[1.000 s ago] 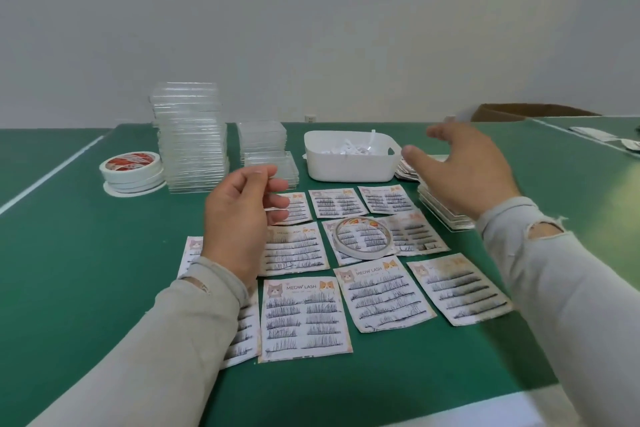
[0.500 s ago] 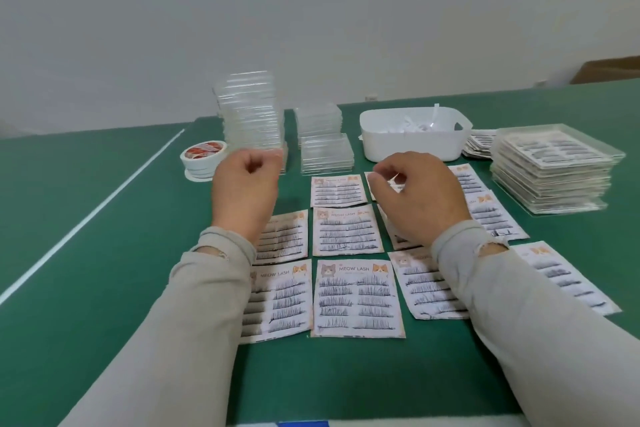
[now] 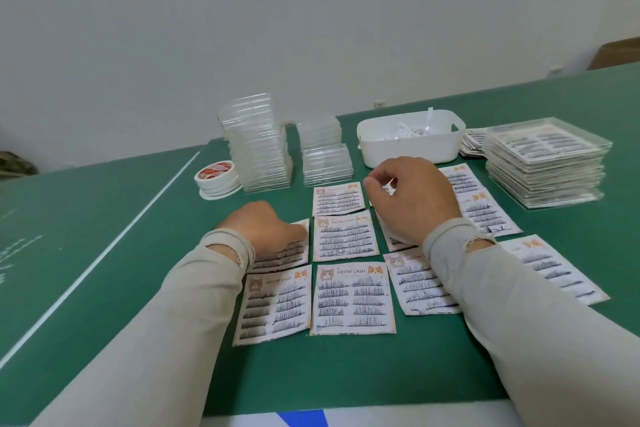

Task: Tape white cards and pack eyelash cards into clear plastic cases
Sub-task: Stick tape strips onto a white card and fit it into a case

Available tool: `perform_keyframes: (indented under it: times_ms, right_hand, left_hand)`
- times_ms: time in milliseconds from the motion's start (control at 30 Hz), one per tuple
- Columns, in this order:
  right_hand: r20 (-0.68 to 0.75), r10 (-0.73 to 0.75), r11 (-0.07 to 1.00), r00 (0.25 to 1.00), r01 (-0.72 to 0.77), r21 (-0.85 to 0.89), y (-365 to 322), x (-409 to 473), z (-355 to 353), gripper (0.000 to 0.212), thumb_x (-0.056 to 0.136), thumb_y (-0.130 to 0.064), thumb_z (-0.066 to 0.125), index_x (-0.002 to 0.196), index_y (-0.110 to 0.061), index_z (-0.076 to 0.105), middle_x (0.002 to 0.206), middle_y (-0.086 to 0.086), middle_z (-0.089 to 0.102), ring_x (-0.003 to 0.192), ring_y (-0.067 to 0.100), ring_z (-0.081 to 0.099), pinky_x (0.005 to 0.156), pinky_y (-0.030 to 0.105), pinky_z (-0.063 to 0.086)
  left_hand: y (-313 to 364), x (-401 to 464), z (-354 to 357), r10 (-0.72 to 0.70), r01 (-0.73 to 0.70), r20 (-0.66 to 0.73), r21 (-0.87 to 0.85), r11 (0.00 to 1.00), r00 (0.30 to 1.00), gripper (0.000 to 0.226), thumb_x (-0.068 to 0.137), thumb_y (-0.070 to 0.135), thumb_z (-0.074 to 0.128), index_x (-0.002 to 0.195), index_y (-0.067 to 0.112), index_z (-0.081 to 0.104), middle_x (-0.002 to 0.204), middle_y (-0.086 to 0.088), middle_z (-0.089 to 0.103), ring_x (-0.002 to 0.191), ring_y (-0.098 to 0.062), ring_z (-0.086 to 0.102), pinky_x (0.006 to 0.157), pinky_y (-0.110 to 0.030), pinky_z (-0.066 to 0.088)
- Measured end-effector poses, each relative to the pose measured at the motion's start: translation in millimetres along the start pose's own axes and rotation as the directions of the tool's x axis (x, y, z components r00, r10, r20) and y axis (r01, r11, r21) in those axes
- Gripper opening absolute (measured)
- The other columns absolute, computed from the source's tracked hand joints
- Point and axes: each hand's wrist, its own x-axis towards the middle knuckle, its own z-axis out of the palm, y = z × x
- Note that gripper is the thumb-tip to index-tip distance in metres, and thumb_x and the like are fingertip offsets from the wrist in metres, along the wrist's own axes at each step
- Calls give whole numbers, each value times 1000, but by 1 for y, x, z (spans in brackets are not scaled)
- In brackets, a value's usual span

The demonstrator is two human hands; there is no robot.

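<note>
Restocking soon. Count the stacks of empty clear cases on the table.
3. A tall stack beside the tape rolls, a shorter stack to its right, and a low stack just in front of that one. Others may hide behind them.

Green felt-like table top (image 3: 104,253) with a white painted line (image 3: 114,246) running diagonally across its left part. Directly on it: a grid of white "MEOW LASH" eyelash cards with cat prints (image 3: 351,300), lying flat, near-touching, centre front. Behind them, a tall stack of clear plastic cases (image 3: 256,142), slightly skewed; just right of it, a shorter stack of clear plastic cases (image 3: 325,156). Left of the tall stack, a pile of white tape rolls with red-printed top (image 3: 217,178). Right of centre, a white plastic rectangular bin (image 3: 408,146) holding white paper strips. Far right, a stack of clear cases already filled with eyelash cards (image 3: 543,163); a small loose pile of cards (image 3: 472,144) sits between it and the bin.
</note>
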Motion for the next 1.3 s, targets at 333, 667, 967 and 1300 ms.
perform_keyframes:
  times_ms: [333, 667, 967, 1300]
  right_hand:
    - [20, 1, 1000, 1000, -1, 15, -3, -1, -1, 15, 95, -40, 58, 94, -31, 70, 93, -15, 65, 96, 11, 50, 79, 27, 35]
    - [309, 155, 770, 938, -311, 557, -12, -1, 6, 42, 96, -49, 60, 83, -12, 75, 79, 4, 75, 66, 20, 66, 62, 33, 51]
    - [172, 135, 875, 976, -199, 441, -4, 0, 1, 44, 98, -24, 64, 72, 10, 54, 56, 8, 51, 46, 4, 61, 47, 9, 44]
    - [297, 172, 818, 939, -305, 489, -4, 2, 11, 36, 100, -29, 60, 75, -4, 61, 53, -3, 62, 41, 7, 54, 41, 18, 41]
  left_hand:
    - [8, -12, -6, 12, -12, -74, 0, 1000, 997, 34, 96, 41, 49, 79, 13, 58, 81, -4, 61, 74, -20, 59, 61, -30, 40]
    - [4, -52, -33, 140, -225, -179, -844, 487, 974, 22, 95, 10, 58, 76, 6, 69, 77, -15, 68, 71, -21, 67, 69, -39, 65]
    - [38, -15, 3, 195, -431, -389, -744, 510, 901, 11, 96, 19, 69, 89, 27, 70, 83, 9, 75, 76, -15, 74, 58, -29, 61]
    - [33, -4, 29, 205, -454, -408, -840, 296, 890, 4, 104, 20, 55, 107, 21, 57, 89, -3, 75, 52, -21, 68, 43, -26, 50]
